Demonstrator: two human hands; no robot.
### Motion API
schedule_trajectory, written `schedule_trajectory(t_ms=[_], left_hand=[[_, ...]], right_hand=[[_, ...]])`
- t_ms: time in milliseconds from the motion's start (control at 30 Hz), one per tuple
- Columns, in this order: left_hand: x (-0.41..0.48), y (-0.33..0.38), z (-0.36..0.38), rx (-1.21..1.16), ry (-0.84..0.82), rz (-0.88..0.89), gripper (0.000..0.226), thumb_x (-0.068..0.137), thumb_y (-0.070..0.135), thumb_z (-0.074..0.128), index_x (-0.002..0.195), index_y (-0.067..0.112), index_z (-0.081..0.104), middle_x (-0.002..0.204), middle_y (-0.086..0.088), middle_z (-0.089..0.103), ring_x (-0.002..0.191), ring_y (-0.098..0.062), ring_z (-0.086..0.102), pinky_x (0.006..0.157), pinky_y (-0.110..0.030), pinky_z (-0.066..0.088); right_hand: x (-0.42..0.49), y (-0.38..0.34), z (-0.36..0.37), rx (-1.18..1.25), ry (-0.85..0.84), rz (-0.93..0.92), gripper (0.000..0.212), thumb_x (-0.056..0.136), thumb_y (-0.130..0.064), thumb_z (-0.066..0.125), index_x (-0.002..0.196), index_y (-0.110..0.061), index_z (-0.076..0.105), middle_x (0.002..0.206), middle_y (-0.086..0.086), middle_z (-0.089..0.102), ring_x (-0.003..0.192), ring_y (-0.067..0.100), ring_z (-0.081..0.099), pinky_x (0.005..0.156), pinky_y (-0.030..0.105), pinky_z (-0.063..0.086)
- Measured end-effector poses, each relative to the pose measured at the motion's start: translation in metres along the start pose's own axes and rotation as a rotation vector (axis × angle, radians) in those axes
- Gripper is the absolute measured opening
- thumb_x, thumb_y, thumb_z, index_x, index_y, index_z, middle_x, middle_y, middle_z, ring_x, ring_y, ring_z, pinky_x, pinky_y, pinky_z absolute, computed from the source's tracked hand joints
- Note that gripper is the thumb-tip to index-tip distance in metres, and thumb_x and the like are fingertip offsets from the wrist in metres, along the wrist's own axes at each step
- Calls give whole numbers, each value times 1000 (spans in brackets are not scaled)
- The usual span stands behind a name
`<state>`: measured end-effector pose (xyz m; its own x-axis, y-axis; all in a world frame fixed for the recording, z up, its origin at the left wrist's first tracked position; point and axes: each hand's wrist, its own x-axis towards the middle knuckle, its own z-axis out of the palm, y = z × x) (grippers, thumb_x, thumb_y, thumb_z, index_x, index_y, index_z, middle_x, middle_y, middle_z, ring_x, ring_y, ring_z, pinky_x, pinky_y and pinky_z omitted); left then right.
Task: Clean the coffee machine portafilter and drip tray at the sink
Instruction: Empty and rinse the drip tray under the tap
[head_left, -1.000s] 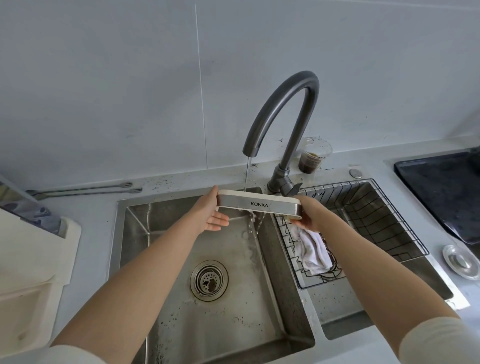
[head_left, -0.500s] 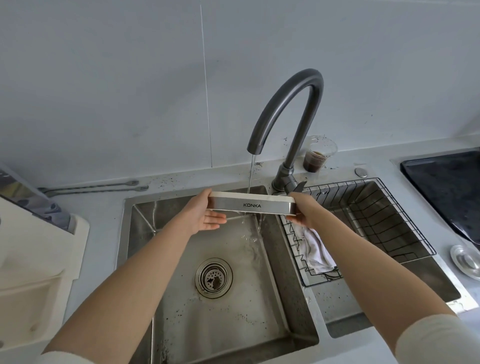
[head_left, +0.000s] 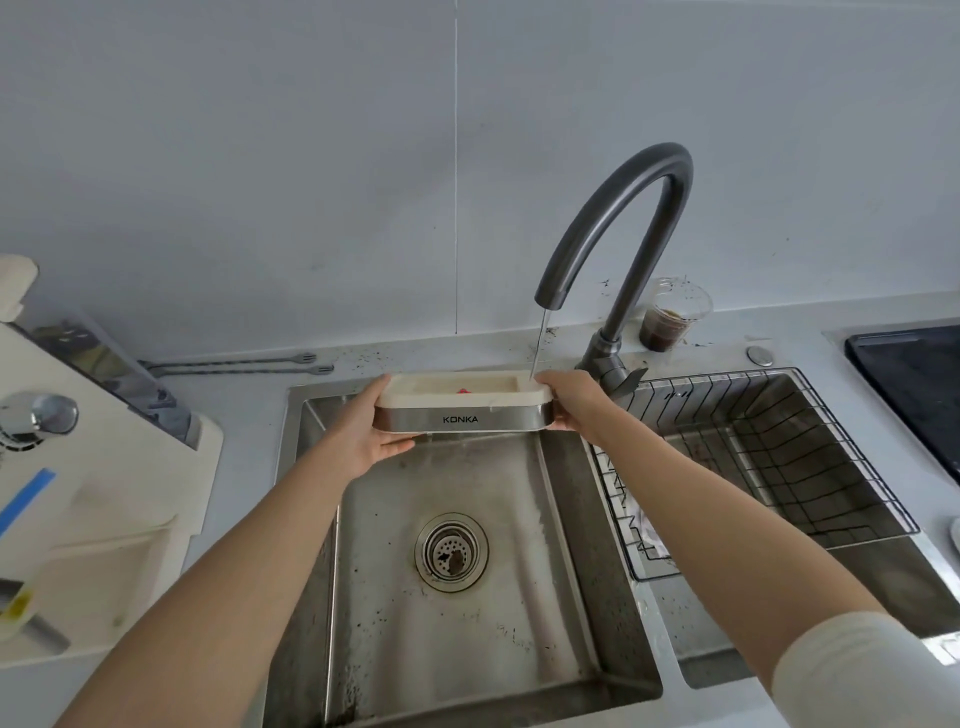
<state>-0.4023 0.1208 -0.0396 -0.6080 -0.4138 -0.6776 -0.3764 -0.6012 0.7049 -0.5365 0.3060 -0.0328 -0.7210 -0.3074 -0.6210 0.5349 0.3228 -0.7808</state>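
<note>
Each grip clasps one end: drip tray (head_left: 462, 410) spans between left hand (head_left: 366, 434) and right hand (head_left: 571, 400).

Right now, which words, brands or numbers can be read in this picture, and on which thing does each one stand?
"KONKA": on the steel front of the drip tray, which the left hand and right hand hold over the sink.
No other text can be read.

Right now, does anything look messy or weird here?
Yes. Dark specks are scattered over the counter behind the sink and across its bottom, like spilled coffee grounds.
</note>
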Motion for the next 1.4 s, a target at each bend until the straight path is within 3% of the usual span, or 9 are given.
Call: schedule_trajectory(t_ms=[100, 233, 433, 600, 733, 867, 1033, 1233, 1400], left_hand=[[-1, -3, -6, -30, -50, 24, 23, 93, 18, 50, 115, 11, 44, 104, -10, 56, 87, -23, 57, 87, -43, 45], [-2, -8, -8, -25, -121, 10, 26, 91, 8, 49, 117, 6, 47, 100, -10, 60, 92, -23, 58, 90, -41, 44], [-5, -7, 0, -11, -216, 30, 24, 91, 6, 49, 115, 7, 52, 103, -7, 63, 94, -20, 59, 79, -34, 49], [-6, -10, 7, -34, -225, 61, 24, 91, 12, 52, 115, 9, 53, 102, -5, 63, 91, -19, 60, 71, -33, 48], [-7, -13, 13, -40, -185, 80, 11, 90, 9, 53, 100, 12, 56, 96, -5, 63, 86, -20, 60, 66, -34, 51], [-10, -16, 14, -24, -184, 87, 17, 89, 8, 54, 106, 8, 55, 95, -7, 63, 86, -20, 60, 66, -33, 55], [-14, -17, 14, -10, -164, 96, 13, 88, 8, 55, 101, 9, 55, 95, -6, 63, 87, -20, 59, 66, -30, 50], [-15, -14, 13, 32, -126, 118, 6, 87, 9, 56, 92, 12, 56, 90, -4, 63, 80, -17, 59, 60, -26, 49], [-19, -12, 12, 33, -80, 146, 6, 86, 8, 57, 92, 10, 56, 89, -4, 62, 80, -16, 59, 56, -23, 50]], right_hand=[[-1, 3, -2, -37, -79, -106, 18, 92, -5, 47, 105, -10, 60, 86, 6, 60, 73, 18, 58, 66, 32, 53], [-3, 5, -7, -62, -101, -206, 42, 91, 4, 45, 132, -7, 48, 113, 7, 57, 100, 22, 55, 93, 41, 48], [-5, 10, -19, 63, -80, -284, 49, 90, 11, 44, 136, -7, 42, 108, 8, 58, 101, 24, 54, 90, 40, 48], [-9, 14, -25, 99, -56, -302, 48, 90, 12, 43, 134, -8, 43, 91, 1, 60, 85, 16, 58, 74, 28, 51], [-11, 18, -26, 74, -37, -274, 47, 90, 12, 41, 134, -7, 42, 88, 1, 57, 80, 13, 56, 69, 25, 48], [-9, 24, -27, 7, -36, -235, 48, 92, 9, 39, 137, -8, 38, 90, 2, 56, 89, 20, 57, 78, 32, 50], [-13, 28, -24, -67, -35, -198, 46, 94, 6, 37, 137, -11, 36, 88, 0, 55, 82, 15, 57, 70, 29, 51], [-17, 29, -17, -106, -14, -185, 47, 95, 4, 36, 140, -12, 34, 109, 9, 54, 99, 23, 53, 91, 41, 48], [-20, 31, -13, -103, -1, -167, 47, 95, 3, 38, 140, -10, 36, 106, 10, 55, 97, 24, 54, 94, 43, 48]])
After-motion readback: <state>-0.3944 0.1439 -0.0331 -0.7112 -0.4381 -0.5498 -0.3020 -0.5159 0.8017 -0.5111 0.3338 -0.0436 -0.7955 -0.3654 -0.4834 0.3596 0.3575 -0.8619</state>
